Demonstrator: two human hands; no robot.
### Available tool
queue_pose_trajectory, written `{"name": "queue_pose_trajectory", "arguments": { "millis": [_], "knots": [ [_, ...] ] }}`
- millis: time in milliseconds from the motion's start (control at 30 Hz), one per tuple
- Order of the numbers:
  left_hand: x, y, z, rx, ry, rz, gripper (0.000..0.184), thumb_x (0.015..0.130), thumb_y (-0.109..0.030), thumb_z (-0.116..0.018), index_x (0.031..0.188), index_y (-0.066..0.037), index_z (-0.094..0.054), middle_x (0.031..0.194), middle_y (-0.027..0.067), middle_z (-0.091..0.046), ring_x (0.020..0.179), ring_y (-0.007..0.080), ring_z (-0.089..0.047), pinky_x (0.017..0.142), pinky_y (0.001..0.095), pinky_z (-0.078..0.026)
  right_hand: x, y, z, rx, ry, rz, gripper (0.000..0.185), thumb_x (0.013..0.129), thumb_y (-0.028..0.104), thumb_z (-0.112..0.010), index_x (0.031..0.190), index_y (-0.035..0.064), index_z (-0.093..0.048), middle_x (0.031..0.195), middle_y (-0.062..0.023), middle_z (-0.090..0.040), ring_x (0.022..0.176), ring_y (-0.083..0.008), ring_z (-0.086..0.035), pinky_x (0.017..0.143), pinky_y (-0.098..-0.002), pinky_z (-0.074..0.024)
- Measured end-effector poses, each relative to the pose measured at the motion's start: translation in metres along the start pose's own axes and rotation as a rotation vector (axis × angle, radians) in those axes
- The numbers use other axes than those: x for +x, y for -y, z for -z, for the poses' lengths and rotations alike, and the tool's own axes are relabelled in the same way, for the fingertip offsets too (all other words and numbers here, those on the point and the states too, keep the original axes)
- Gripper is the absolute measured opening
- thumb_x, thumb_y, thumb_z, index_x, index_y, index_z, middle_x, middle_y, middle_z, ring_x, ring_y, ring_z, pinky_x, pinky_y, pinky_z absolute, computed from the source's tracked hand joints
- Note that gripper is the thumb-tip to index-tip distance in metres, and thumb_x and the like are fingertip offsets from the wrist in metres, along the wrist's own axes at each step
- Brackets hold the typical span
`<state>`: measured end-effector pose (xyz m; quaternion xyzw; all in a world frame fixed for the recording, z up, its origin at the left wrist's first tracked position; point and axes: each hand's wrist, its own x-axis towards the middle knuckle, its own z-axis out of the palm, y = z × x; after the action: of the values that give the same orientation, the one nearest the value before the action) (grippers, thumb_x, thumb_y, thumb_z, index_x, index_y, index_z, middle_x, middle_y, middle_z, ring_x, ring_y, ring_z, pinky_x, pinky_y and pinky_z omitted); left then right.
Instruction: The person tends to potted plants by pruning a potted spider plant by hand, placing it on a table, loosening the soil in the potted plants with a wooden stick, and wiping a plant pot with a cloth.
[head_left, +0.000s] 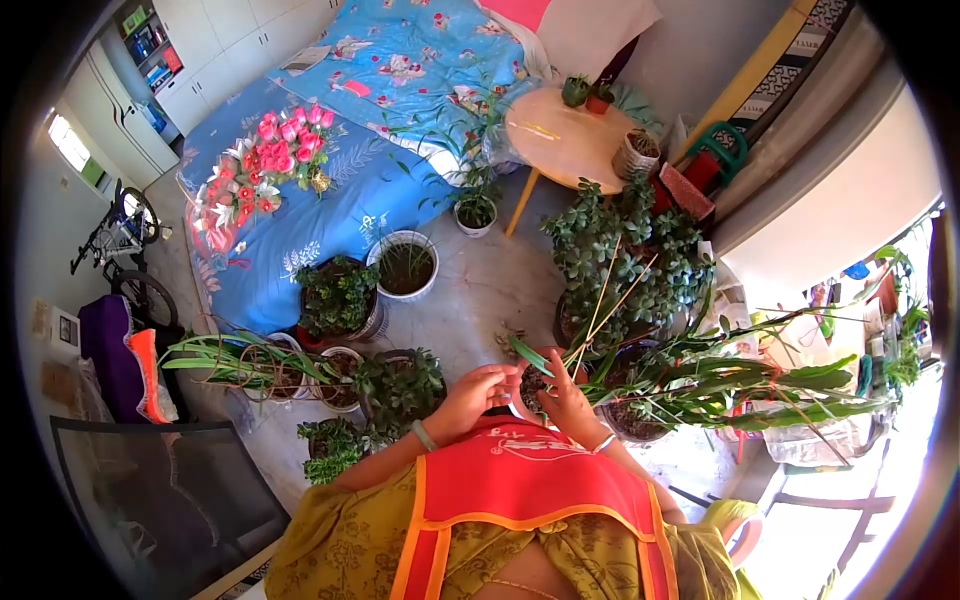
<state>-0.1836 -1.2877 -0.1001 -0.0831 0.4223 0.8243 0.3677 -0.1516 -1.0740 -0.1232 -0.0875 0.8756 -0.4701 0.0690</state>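
My left hand (478,400) is held over the near rim of a small soil-filled pot (533,385), its fingers stretched out and slightly curled, with nothing visible in them. On the pot's other side is my right hand (570,405), its fingers up against the lower end of a broad green leaf (530,355) and seemingly pinching it. Part of the pot is hidden behind both hands. Two long dry stalks (610,305) rise just beyond my right hand. To the right, a long-leaved plant (740,385) spreads sideways from its pot.
Potted plants (400,385) crowd the floor at left, and a large bushy plant (630,240) stands at right. A white pot (403,265) sits ahead, near the bed (370,190). Further back is a round wooden table (560,135). A dark mesh panel (165,495) is at lower left.
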Motion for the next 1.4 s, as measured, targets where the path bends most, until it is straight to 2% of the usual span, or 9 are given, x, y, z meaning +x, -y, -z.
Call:
{"name": "queue_pose_trajectory", "arguments": {
  "millis": [300, 367, 500, 533, 667, 833, 1067, 1233, 1400],
  "knots": [
    [0.07, 0.01, -0.022, 0.28, 0.284, 0.196, 0.032, 0.096, -0.02, -0.044, 0.122, -0.003, -0.045, 0.113, 0.0099, -0.053, 0.103, 0.0172, -0.053, 0.088, 0.0321, -0.047, -0.011, -0.026, 0.014, 0.089, -0.071, -0.026, 0.056, 0.079, 0.005, -0.057, 0.131, 0.0005, -0.036, 0.113, -0.0252, -0.054, 0.099, -0.0355, -0.058, 0.079, -0.0391, -0.0481],
    [0.088, 0.019, -0.014, 0.357, 0.431, 0.18, 0.031, 0.096, -0.019, -0.042, 0.121, -0.001, -0.046, 0.113, 0.0109, -0.054, 0.103, 0.0184, -0.055, 0.089, 0.0324, -0.047, -0.009, -0.026, 0.02, 0.0, 0.025, -0.118, 0.054, 0.079, 0.003, -0.058, 0.129, 0.0024, -0.039, 0.108, -0.0175, -0.059, 0.095, -0.0289, -0.062, 0.079, -0.0355, -0.0514],
    [0.104, -0.003, -0.028, 0.505, 0.556, 0.319, 0.031, 0.098, -0.018, -0.039, 0.122, -0.001, -0.048, 0.115, 0.011, -0.055, 0.104, 0.0183, -0.056, 0.092, 0.0318, -0.045, -0.009, -0.033, 0.024, -0.147, -0.01, 0.013, 0.047, 0.078, 0.003, -0.056, 0.123, 0.0023, -0.045, 0.105, -0.0195, -0.058, 0.079, -0.0312, -0.063, 0.066, -0.0369, -0.0495],
    [0.112, -0.003, -0.026, 0.481, 0.649, 0.311, 0.032, 0.098, -0.019, -0.038, 0.123, -0.001, -0.048, 0.113, 0.0098, -0.056, 0.104, 0.0176, -0.056, 0.092, 0.0311, -0.044, -0.008, -0.033, 0.023, -0.254, -0.045, 0.005, 0.039, 0.08, 0.009, -0.057, 0.118, 0.0057, -0.05, 0.091, -0.0174, -0.062, 0.073, -0.0317, -0.062, 0.061, -0.0396, -0.0482],
    [0.141, -0.028, -0.036, 0.613, 0.774, 0.589, 0.037, 0.097, -0.027, -0.042, 0.118, 0.002, -0.051, 0.111, 0.011, -0.058, 0.104, 0.0179, -0.056, 0.091, 0.0299, -0.044, -0.014, -0.03, 0.021, -0.195, -0.019, -0.159, 0.037, 0.08, 0.011, -0.056, 0.117, 0.0069, -0.051, 0.087, -0.0169, -0.062, 0.071, -0.0321, -0.062, 0.06, -0.0405, -0.0479],
    [0.195, -0.062, -0.006, 0.612, 1.075, 0.457, 0.035, 0.095, -0.027, -0.045, 0.108, 0.003, -0.058, 0.098, 0.0085, -0.064, 0.093, 0.0139, -0.058, 0.085, 0.0267, -0.044, -0.011, -0.008, 0.016, -0.178, -0.026, -0.451, 0.034, 0.081, 0.014, -0.056, 0.115, 0.0084, -0.052, 0.082, -0.0162, -0.063, 0.069, -0.0325, -0.062, 0.058, -0.0417, -0.0474],
    [0.265, -0.206, 0.069, 0.662, 0.973, 0.514, 0.029, 0.095, -0.023, -0.047, 0.111, 0.0, -0.056, 0.103, 0.0076, -0.061, 0.096, 0.0129, -0.056, 0.086, 0.0278, -0.045, 0.075, 0.067, 0.007, -0.121, -0.071, -0.772, 0.027, 0.084, 0.022, -0.055, 0.109, 0.0134, -0.056, 0.068, -0.0151, -0.062, 0.064, -0.0342, -0.061, 0.055, -0.046, -0.0462],
    [0.281, -0.286, 0.096, 0.582, 0.808, 0.524, 0.027, 0.095, -0.019, -0.047, 0.112, 0.001, -0.054, 0.109, 0.0081, -0.059, 0.101, 0.0143, -0.055, 0.09, 0.0271, -0.043, 0.185, 0.072, 0.004, -0.204, -0.176, -0.547, 0.025, 0.083, 0.022, -0.055, 0.106, 0.0136, -0.06, 0.075, -0.0164, -0.063, 0.067, -0.0343, -0.062, 0.057, -0.0441, -0.0478],
    [0.284, -0.319, 0.102, 0.669, 0.791, 0.394, 0.025, 0.094, -0.022, -0.048, 0.1, 0.002, -0.055, 0.096, 0.0091, -0.062, 0.094, 0.0159, -0.057, 0.088, 0.028, -0.042, 0.256, 0.089, 0.027, -0.259, 0.061, -0.653, 0.032, 0.086, 0.024, -0.049, 0.114, 0.0094, -0.056, 0.093, -0.0168, -0.064, 0.078, -0.0328, -0.063, 0.064, -0.0421, -0.0497]
  ]
}}
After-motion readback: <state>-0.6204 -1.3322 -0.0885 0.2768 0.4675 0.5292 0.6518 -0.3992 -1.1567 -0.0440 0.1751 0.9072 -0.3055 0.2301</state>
